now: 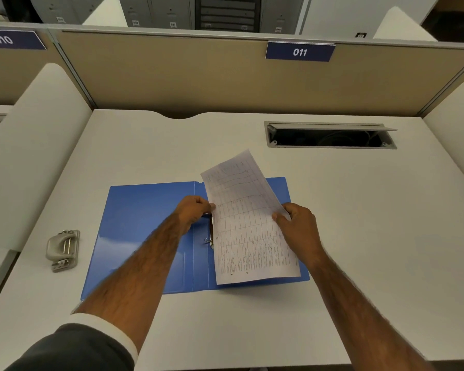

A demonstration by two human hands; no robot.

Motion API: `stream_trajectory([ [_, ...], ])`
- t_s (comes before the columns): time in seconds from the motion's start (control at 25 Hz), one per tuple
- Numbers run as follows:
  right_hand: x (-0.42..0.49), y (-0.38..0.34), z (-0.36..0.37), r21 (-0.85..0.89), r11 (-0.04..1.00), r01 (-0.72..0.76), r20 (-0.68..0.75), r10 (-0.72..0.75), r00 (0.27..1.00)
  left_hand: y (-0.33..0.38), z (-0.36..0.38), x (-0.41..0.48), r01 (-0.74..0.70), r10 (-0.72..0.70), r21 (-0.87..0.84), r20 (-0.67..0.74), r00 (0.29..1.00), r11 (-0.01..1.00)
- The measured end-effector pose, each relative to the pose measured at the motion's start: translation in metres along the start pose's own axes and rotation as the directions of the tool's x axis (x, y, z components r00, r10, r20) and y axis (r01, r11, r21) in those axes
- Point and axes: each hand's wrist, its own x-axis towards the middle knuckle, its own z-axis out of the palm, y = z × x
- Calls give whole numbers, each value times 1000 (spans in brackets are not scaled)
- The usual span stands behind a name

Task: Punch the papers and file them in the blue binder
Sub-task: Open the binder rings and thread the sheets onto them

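The blue binder (pixel 145 231) lies open flat on the white desk, its metal rings (pixel 210 241) along the spine. Printed papers (pixel 248 226) with tables rest over the binder's right half, their far end lifted and curling up. My left hand (pixel 194 211) pinches the papers' left edge right by the upper ring. My right hand (pixel 299 226) grips their right edge. The lower ring shows beside the sheet's left edge; whether the holes sit on the rings I cannot tell.
A grey hole punch (pixel 62 250) sits on the desk to the left of the binder. An open cable slot (pixel 330 136) is set in the desk at the back right. Beige partition walls (pixel 172 76) enclose the desk.
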Motion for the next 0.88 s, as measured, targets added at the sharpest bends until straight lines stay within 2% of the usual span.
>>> stream_trajectory([
  [0.24,4,-1,7,-14,1000,-10,0,10,1000,-4,5,7,-44,58,176,-78,995,983],
  [0.6,3,9,2,5,997,-71,-26,71,997,0,8,5,-48,50,141,-10,999,989],
  [0.88,8,6,2,49,996,-74,-37,76,996,8,9,0,-14,14,10,44,999,1000],
])
